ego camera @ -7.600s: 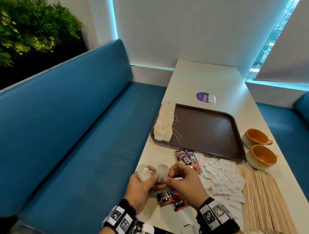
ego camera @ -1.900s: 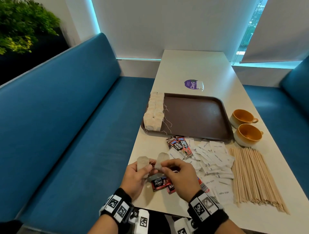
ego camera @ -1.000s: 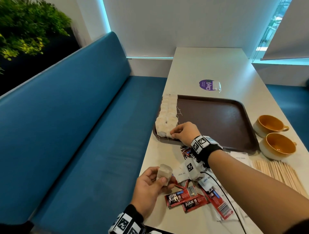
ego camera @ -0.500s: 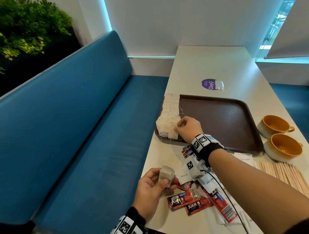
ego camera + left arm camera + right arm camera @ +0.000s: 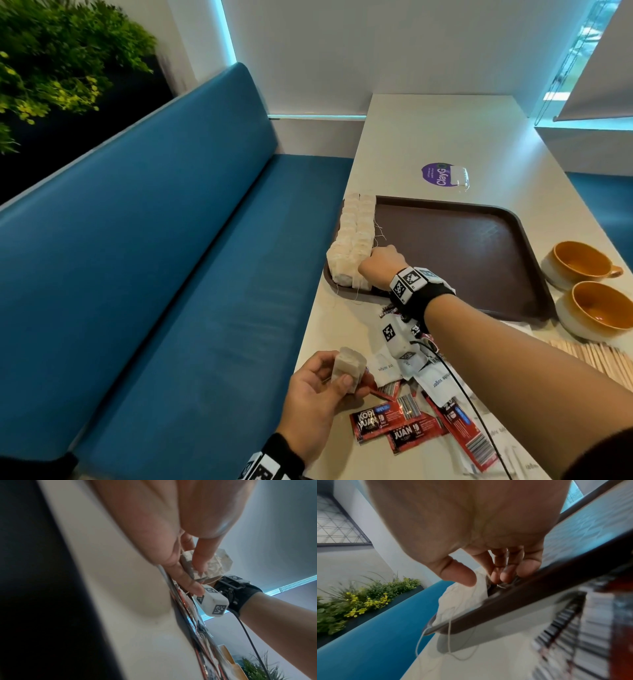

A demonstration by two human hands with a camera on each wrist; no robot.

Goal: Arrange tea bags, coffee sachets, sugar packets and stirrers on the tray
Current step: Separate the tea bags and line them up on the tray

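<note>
A brown tray [image 5: 462,246] lies on the white table, with two rows of tea bags [image 5: 354,236] along its left edge. My right hand [image 5: 373,263] reaches to the near end of those rows. In the right wrist view its thumb and curled fingers [image 5: 501,574] pinch the nearest tea bag [image 5: 462,601] just over the tray rim [image 5: 539,592], strings dangling. My left hand [image 5: 337,377] stays at the near table edge, holding one tea bag [image 5: 349,361] between thumb and fingers, which also shows as the tea bag [image 5: 217,563] in the left wrist view. Red coffee sachets [image 5: 394,425], white sugar packets [image 5: 438,380] and wooden stirrers [image 5: 596,356] lie loose in front of the tray.
Two orange cups [image 5: 579,263] [image 5: 599,311] stand right of the tray. A purple sticker [image 5: 442,174] sits beyond it. A blue bench [image 5: 171,274] runs along the table's left side. Most of the tray floor is bare.
My right hand carried a tea bag from the near edge to the tray's front-left corner and has shifted slightly along the row. The left hand keeps its tea bag in place.
</note>
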